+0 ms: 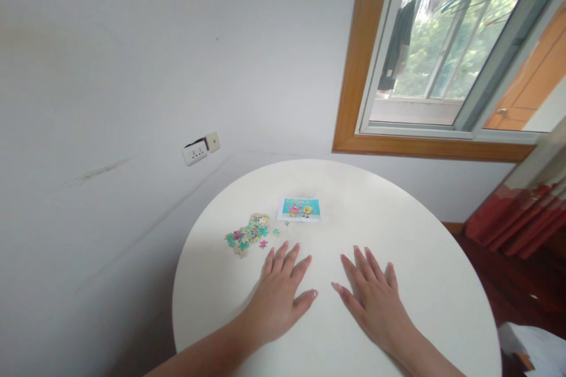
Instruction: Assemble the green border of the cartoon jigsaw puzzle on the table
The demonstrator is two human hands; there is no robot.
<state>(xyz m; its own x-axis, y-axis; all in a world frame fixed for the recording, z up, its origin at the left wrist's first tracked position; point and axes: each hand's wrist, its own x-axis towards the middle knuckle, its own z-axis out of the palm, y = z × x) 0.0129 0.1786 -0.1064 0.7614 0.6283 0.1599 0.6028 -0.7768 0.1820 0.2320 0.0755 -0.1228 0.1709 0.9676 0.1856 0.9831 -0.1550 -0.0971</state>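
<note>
My left hand (279,293) lies flat on the round white table (420,247), palm down, fingers spread, holding nothing. My right hand (374,294) rests flat beside it, a short gap between the two thumbs, also holding nothing. Just beyond my left fingertips sits a heap of small colourful jigsaw pieces (247,234), with one or two stray pieces next to it. Farther back, near the table's middle, lies a small box or card with a cartoon picture (299,209) on a teal ground. Neither hand touches the pieces or the picture.
The table stands against a white wall with a power socket (195,153) at the left. A wood-framed window (442,59) is at the upper right. A red curtain (522,212) hangs at the right above a dark floor.
</note>
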